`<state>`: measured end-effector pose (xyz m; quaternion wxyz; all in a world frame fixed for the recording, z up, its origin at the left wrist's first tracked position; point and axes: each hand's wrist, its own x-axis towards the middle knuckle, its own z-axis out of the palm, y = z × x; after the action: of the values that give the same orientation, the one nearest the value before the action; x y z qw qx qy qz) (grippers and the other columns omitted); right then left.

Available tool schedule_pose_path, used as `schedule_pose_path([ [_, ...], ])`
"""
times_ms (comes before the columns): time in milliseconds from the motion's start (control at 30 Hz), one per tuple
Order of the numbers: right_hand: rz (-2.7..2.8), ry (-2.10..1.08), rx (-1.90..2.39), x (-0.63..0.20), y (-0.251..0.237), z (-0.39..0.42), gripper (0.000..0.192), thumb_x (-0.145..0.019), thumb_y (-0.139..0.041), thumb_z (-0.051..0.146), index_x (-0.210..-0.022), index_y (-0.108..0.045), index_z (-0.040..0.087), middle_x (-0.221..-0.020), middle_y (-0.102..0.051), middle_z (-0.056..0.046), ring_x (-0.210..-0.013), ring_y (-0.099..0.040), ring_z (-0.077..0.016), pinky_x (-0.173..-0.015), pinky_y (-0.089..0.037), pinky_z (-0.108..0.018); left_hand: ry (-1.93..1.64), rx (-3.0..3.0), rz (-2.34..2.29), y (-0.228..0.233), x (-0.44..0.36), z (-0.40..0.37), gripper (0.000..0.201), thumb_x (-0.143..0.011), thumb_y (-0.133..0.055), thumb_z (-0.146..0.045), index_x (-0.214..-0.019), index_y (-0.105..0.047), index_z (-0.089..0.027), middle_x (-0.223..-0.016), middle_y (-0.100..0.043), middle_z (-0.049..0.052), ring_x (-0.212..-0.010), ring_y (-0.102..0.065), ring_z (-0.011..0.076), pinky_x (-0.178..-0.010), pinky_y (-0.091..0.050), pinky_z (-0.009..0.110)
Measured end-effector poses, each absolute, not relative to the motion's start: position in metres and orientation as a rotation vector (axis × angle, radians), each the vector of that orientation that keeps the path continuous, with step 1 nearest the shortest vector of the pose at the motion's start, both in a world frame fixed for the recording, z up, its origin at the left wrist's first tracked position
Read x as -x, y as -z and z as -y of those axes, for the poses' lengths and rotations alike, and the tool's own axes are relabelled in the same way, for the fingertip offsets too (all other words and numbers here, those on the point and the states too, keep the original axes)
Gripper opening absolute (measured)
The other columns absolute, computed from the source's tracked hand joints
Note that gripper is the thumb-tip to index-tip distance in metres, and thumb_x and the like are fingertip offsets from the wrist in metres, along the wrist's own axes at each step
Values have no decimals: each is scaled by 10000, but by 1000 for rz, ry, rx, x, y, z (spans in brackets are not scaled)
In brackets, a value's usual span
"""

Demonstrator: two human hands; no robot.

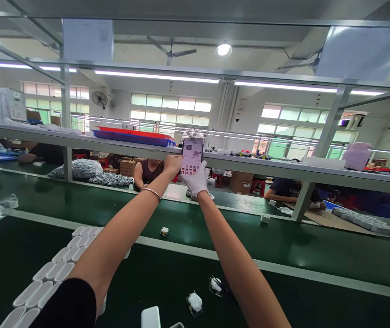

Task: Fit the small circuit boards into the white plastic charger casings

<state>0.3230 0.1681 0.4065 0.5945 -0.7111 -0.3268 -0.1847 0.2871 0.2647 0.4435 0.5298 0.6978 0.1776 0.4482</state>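
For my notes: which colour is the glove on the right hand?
White; the glove shows best in the head view, touching the phone.

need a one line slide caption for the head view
Both hands, bare left hand and white-gloved right hand, reach over the green conveyor belt to a lit phone propped at the shelf.

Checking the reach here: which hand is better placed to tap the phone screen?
Probably the left hand: it is bare and touches the phone at its left edge. The right hand wears a white glove and supports the phone from below.
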Motion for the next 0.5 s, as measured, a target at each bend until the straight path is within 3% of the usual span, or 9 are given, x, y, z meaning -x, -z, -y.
schedule_pose_path([
  [167, 718, 446, 1688, -320, -408, -167, 1024, -424, -730, 258, -1325, -272, 88, -1169, -410, -164, -1145, -420, -324, -981, -378, -431, -1075, -1707, -417, -444, -285, -263, 294, -875, -573, -401, -871, -631, -113, -831, -659, 29, -780, -637, 164, -759, -521, 353],
  [300, 760, 412, 1654, -318, -410, -165, 1090, -415, -735, 250, -1360, -218, 80, -1203, -409, -170, -1175, -395, -322, -1009, -338, -426, -1099, -1709, -420, -444, -283, -261, 309, -852, -599, -414, -858, -650, -110, -794, -672, 34, -786, -647, 176, -779, -515, 357],
  [500, 762, 412, 1623, -321, -408, -167, 1088, -404, -746, 261, -1349, -244, 67, -1186, -425, -169, -1200, -362, -344, -1005, -322, -440, -1117, -1694, -420, -440, -277, -254, 275, -870, -578, -392, -887, -638, -125, -880, -669, 36, -820, -639, 178, -772, -515, 348],
])
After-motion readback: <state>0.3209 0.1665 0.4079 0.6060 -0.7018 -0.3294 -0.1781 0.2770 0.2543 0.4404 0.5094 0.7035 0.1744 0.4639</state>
